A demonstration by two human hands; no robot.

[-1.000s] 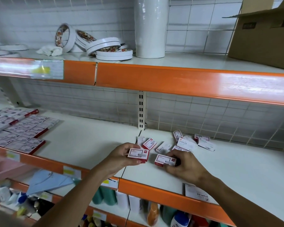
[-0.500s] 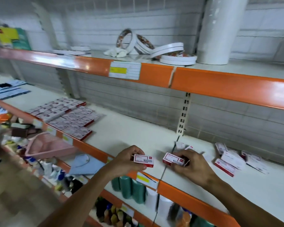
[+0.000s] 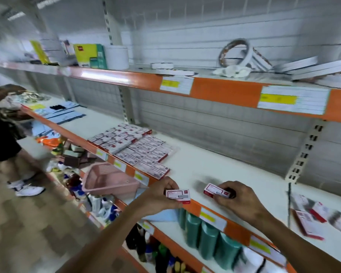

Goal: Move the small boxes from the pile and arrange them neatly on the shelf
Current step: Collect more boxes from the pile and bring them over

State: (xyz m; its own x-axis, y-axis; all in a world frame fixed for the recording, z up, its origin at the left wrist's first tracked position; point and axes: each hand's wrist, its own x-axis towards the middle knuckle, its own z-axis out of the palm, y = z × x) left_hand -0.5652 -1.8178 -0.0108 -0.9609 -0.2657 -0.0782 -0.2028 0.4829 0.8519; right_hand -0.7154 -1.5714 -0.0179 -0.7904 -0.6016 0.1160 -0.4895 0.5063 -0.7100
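My left hand (image 3: 158,200) pinches a small red-and-white box (image 3: 178,196) over the shelf's orange front edge. My right hand (image 3: 242,201) grips a second small box (image 3: 215,191) just above the white shelf (image 3: 215,162). Up the shelf to the left lie the arranged boxes (image 3: 134,148), flat in neat rows. The loose pile of boxes (image 3: 315,215) lies blurred at the right, behind my right hand.
A pink basket (image 3: 108,180) and teal bottles (image 3: 207,233) sit on the lower shelf. Tape rolls (image 3: 236,54) and a white cloth (image 3: 232,71) are on the upper shelf. Another person (image 3: 2,134) stands at the left by the aisle.
The view has swung left, away from the pile. Both hands, each holding a box, have moved left along the shelf toward the arranged rows.
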